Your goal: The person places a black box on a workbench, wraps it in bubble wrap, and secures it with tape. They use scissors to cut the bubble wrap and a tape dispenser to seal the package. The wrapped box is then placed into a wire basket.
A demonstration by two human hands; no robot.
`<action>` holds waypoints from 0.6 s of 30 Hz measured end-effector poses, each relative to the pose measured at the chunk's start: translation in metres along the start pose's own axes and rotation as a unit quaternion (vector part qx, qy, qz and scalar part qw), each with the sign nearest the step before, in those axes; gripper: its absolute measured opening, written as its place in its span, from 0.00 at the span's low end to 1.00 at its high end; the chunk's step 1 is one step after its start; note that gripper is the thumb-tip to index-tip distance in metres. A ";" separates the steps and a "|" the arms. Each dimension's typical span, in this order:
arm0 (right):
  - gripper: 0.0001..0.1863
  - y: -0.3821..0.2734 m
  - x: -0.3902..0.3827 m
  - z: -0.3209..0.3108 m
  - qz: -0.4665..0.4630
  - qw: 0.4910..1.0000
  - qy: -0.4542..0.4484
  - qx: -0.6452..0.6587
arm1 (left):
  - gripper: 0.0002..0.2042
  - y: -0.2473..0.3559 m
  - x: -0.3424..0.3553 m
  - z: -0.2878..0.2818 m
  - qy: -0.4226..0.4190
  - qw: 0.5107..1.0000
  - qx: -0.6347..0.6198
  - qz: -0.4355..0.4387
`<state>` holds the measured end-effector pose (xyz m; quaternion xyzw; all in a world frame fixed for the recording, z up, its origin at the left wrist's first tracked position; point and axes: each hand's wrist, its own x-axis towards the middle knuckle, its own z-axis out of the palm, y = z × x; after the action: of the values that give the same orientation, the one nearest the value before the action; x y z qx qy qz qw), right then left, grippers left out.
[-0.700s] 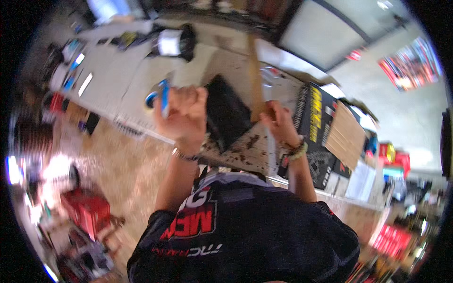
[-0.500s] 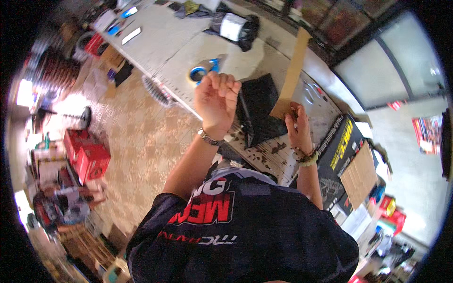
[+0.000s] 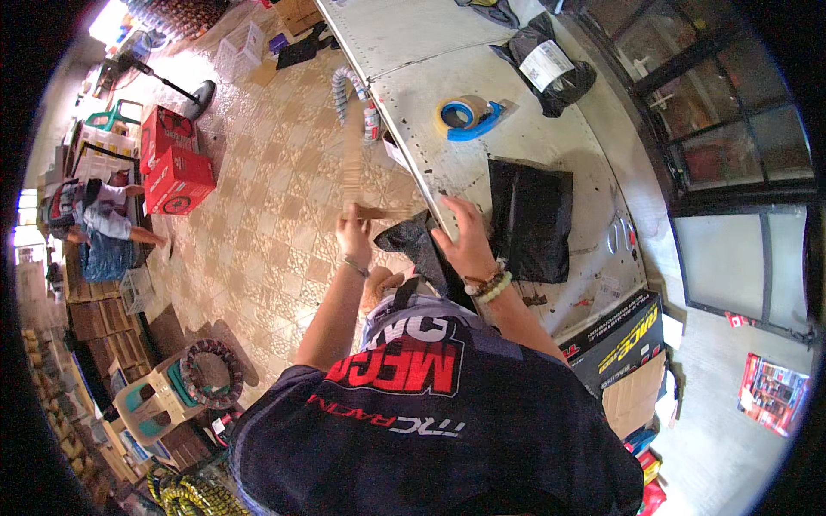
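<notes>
My left hand [image 3: 354, 230] is closed on a light brown cardboard strip [image 3: 370, 211], smeared by motion, out over the tiled floor left of the table. My right hand [image 3: 462, 236] has its fingers apart at the table edge, holding nothing. A dark plastic piece [image 3: 413, 245] lies between and below my hands, partly hidden. To the right of my right hand, a flat black package [image 3: 531, 219] lies on the grey metal table [image 3: 396, 43]. Farther back sit a tape roll with a blue dispenser [image 3: 467, 120] and a wrapped black parcel [image 3: 559, 90].
A co-worker [image 3: 107, 225] is at the far left, near red boxes [image 3: 179, 181]. A fan-like stand [image 3: 200, 99], a grey hose [image 3: 342, 90] and a plastic seat [image 3: 146, 404] are on that side. Framed glass panels [image 3: 718, 129] and cardboard [image 3: 632, 400] are at the right.
The view has turned, bringing more floor in. The cardboard strip has passed from my right hand to my left and swung left off the table. My right hand has opened.
</notes>
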<state>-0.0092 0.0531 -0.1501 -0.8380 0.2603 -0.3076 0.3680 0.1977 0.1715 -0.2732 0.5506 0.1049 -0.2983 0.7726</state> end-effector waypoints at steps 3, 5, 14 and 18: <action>0.26 0.017 -0.016 -0.012 0.076 0.995 -0.063 0.021 | 0.09 -0.018 0.077 -0.049 0.048 0.991 0.061 -0.105; 0.25 0.028 -0.031 -0.022 0.156 0.983 -0.083 0.057 | 0.10 -0.041 0.107 -0.056 0.037 0.989 0.082 -0.115; 0.19 0.037 -0.087 -0.049 0.254 0.965 -0.058 0.015 | 0.08 -0.070 0.162 -0.002 -0.146 0.974 -0.047 -0.165; 0.19 0.029 -0.097 -0.044 0.279 0.959 -0.020 0.040 | 0.06 -0.053 0.165 -0.029 -0.022 0.963 -0.244 -0.111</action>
<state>-0.1119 0.0801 -0.1802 -0.7224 0.4638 -0.1861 0.4779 0.3034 0.1292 -0.4067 0.3234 0.2183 -0.3598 0.8475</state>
